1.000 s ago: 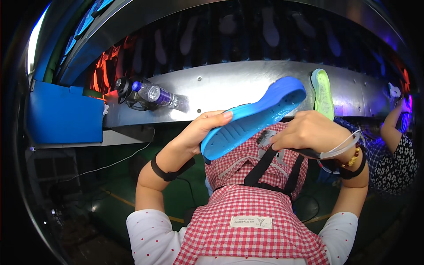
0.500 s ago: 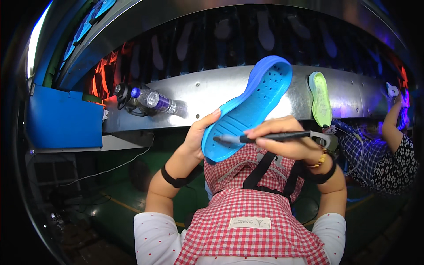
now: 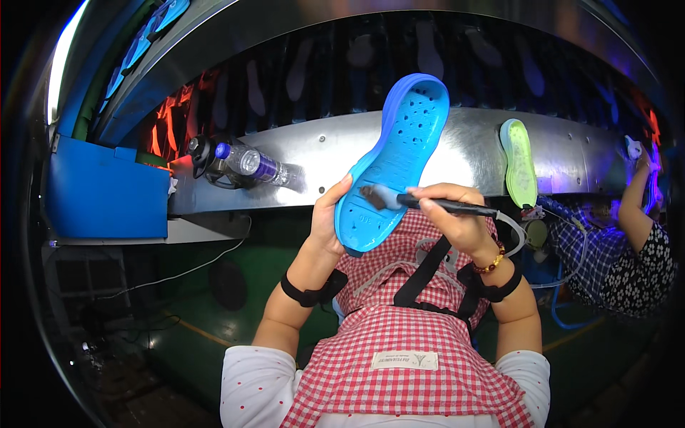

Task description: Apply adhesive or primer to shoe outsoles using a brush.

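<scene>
A blue shoe sole (image 3: pixel 399 153) with a raised rim and several small holes is tilted up in front of me. My left hand (image 3: pixel 330 217) grips it by its lower left edge, thumb on the rim. My right hand (image 3: pixel 457 217) is closed round the black handle of a brush (image 3: pixel 428 203), from whose back end a pale tube runs. The dark bristles meet or hover just over the sole's inner face, in its lower half; contact is hard to tell.
A metal ledge (image 3: pixel 314 153) runs across ahead, below a dark conveyor carrying sole shapes. On it stand a clear bottle (image 3: pixel 260 167), a black-lidded jug (image 3: pixel 203 157) and a yellow-green sole (image 3: pixel 519 164). A blue box (image 3: pixel 107 189) is at left. A co-worker's arm (image 3: pixel 635 196) reaches in at right.
The blue sole has turned more upright and shifted slightly left. My right hand and the brush have moved up, so the bristles are nearer the sole's middle.
</scene>
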Motion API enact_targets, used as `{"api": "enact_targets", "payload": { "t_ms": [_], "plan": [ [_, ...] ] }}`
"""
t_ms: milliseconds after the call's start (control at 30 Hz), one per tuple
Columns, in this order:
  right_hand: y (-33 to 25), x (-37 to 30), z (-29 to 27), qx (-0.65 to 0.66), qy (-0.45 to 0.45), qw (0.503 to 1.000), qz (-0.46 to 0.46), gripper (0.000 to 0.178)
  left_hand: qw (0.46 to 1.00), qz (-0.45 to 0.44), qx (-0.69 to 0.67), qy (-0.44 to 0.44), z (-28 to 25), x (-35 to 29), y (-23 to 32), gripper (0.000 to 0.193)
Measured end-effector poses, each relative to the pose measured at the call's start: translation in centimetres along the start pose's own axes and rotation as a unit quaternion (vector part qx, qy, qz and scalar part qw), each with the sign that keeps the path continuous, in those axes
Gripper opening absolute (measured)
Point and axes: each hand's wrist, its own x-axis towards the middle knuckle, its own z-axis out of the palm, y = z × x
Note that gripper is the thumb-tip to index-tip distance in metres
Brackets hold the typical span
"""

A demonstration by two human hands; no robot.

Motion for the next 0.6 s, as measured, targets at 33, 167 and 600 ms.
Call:
{"api": "enact_targets", "payload": {
  "t_ms": [33, 167, 600],
  "plan": [
    [0.0, 0.2, -0.3, 0.000, 0.000, 1.000, -0.001, 0.017, 1.000, 0.000, 0.000, -0.001, -0.3, -0.1, 0.0, 0.049],
    [0.2, 1.0, -0.9, -0.071, 0.034, 0.997, -0.017, 0.016, 1.000, 0.000, -0.014, 0.013, -1.9, -0.1, -0.3, 0.046],
    [1.4, 1.7, 2.7, -0.258, 0.072, 0.955, -0.129, 0.023, 0.998, 0.015, 0.016, 0.056, -1.7, 0.0, -0.8, 0.042]
  ]
}}
